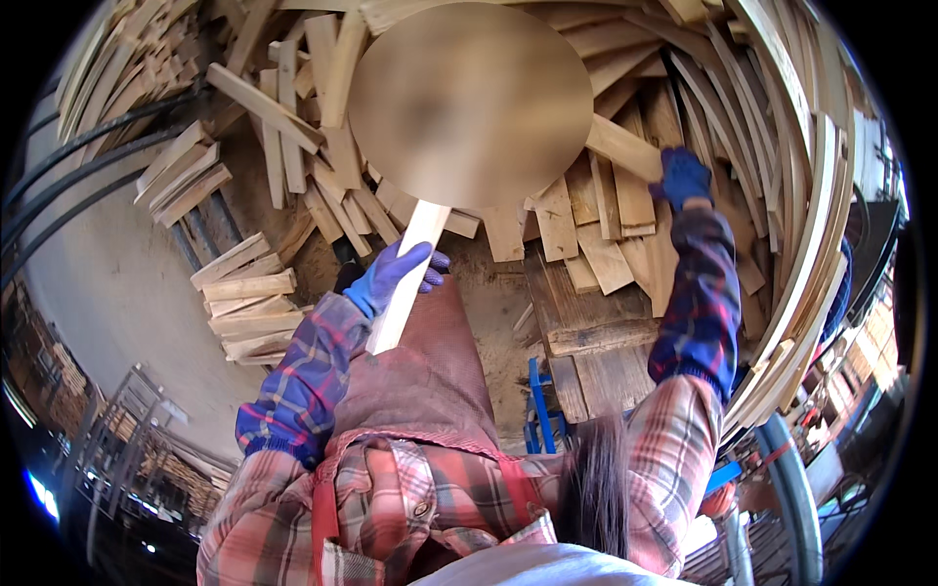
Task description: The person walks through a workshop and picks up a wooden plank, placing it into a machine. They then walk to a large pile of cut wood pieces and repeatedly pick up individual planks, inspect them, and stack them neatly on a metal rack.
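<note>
The pale plank [423, 227] slants over the apron [430, 366], long axis pointing away and slightly rightward, far end lost in blur. The left hand [396, 278] is nearer, wrapped around it; well to the right, the right hand [684, 179] touches another board's [625, 148] end, whether grasping I can't tell.

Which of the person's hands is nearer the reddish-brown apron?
Left. The left hand holds a pale wood strip partly over the apron; the right hand is well to its right, at a wooden board.

Two gloved hands [377, 280], two plaid oversleeves [311, 376], one reddish apron [420, 366], dozens of wooden boards [396, 317]
</note>
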`<state>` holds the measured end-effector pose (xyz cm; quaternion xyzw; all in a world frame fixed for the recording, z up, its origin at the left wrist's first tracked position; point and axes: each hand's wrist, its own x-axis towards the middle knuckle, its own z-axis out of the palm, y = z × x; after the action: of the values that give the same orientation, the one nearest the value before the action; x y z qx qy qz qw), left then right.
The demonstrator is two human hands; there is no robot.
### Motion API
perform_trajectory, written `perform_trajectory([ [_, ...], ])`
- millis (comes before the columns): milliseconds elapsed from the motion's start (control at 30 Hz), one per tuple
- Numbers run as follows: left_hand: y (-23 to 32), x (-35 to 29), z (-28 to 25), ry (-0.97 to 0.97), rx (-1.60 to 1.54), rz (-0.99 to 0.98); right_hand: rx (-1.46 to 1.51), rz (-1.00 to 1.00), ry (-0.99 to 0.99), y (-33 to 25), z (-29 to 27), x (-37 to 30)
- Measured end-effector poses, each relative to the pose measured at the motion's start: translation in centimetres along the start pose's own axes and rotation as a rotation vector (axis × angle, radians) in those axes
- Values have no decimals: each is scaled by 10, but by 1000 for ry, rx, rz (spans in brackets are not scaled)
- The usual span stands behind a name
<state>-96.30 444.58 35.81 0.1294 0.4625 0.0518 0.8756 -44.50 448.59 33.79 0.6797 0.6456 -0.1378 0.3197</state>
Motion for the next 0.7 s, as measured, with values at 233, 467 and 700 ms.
perform_trajectory([
  [233,3,-16,17,-73,11,148,649,180,215,-25,-147,-95],
  [467,23,-44,34,7,108,475,1879,236,-184,-240,-190,-64],
  [700,-31,-106,-96,185,-229,129,1686,-100,-220,-473,-108,-70],
])
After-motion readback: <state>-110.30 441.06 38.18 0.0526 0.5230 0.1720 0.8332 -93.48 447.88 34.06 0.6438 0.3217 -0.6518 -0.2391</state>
